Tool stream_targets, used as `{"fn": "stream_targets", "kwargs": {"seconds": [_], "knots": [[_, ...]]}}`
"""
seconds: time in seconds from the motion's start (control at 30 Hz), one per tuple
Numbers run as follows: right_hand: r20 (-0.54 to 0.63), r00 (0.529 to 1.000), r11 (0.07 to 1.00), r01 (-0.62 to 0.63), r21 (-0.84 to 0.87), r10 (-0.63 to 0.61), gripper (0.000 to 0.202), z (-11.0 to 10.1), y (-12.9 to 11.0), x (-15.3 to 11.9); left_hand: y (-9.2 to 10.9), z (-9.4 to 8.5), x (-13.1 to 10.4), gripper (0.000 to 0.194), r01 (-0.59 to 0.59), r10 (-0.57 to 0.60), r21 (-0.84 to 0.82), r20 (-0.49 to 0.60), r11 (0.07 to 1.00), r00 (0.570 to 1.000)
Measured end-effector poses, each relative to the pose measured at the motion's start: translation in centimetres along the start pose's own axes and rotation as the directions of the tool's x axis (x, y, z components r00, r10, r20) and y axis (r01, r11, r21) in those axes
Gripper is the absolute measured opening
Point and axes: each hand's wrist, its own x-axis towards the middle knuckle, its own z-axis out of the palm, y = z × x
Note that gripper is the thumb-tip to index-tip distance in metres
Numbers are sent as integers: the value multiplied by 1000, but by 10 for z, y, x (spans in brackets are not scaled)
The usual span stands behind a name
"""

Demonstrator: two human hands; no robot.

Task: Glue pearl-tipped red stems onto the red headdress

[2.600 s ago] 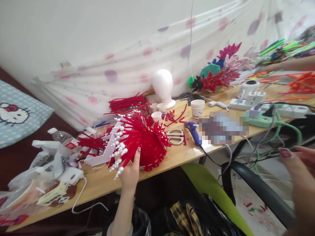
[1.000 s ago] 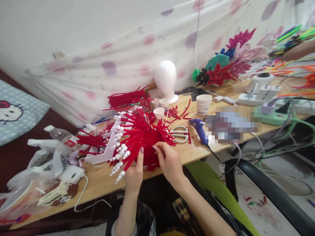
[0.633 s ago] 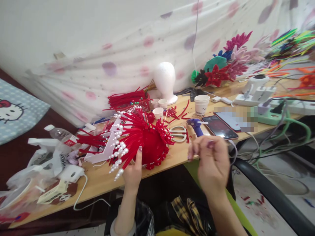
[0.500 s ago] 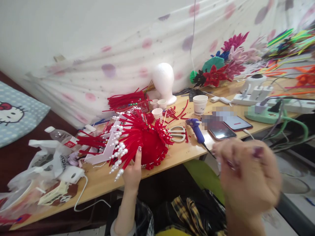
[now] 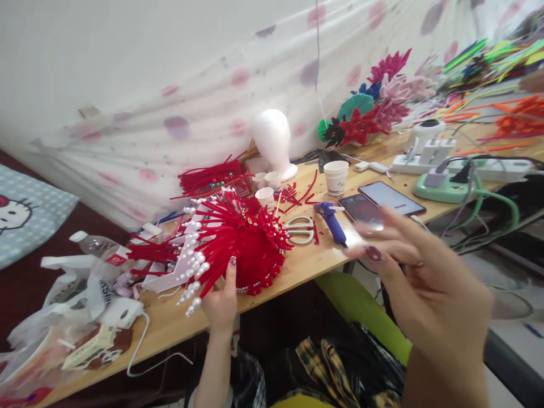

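Note:
My left hand (image 5: 221, 300) grips a red headdress (image 5: 257, 258) by its near side, the thumb on top and the other fingers hidden beneath. Red strips tipped with white pearls (image 5: 199, 266) fan out from the headdress to the left. My right hand (image 5: 429, 283) hangs in the air at the right with its fingers stretched out, slightly blurred, and nothing shows in it. Beyond its fingertips lie two phones (image 5: 393, 198) and a blue glue gun (image 5: 331, 222). A pair of scissors with pale handles (image 5: 301, 229) rests beside the headdress.
A white foam head (image 5: 274, 141), paper cups (image 5: 335, 177) and a red basket (image 5: 236, 187) stand at the back. Power strips (image 5: 444, 190) with cables lie at the right. Plastic bags (image 5: 63, 294) and a bottle (image 5: 96, 246) crowd the left. Fuzzy flowers (image 5: 361, 122) sit by the curtain.
My right hand has gone from closed to open, its fingers now reaching left toward the phones. The view has turned slightly right. My left hand still holds the headdress.

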Motion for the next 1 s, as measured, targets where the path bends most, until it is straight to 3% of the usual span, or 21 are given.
{"fn": "stream_targets", "kwargs": {"seconds": [0.1,0.2,0.43,0.73,1.0], "knots": [[125,991,998,-57,37,52,28,23,-9,-10,-2,0,2,32,-23,23,39,-13,999,1000],[244,970,1000,17,-10,-14,20,35,-11,-18,-2,-1,3,31,-61,62,80,-17,995,998],[296,951,993,112,-48,-93,41,45,-9,-15,-8,-3,4,31,-116,117,113,-1,987,993],[481,872,987,145,-67,-96,37,78,-7,-33,-2,-5,7,30,-107,103,111,40,988,994],[506,861,985,129,-112,-55,38,80,-3,-37,-6,-11,10,23,-99,88,180,69,979,994]]}}
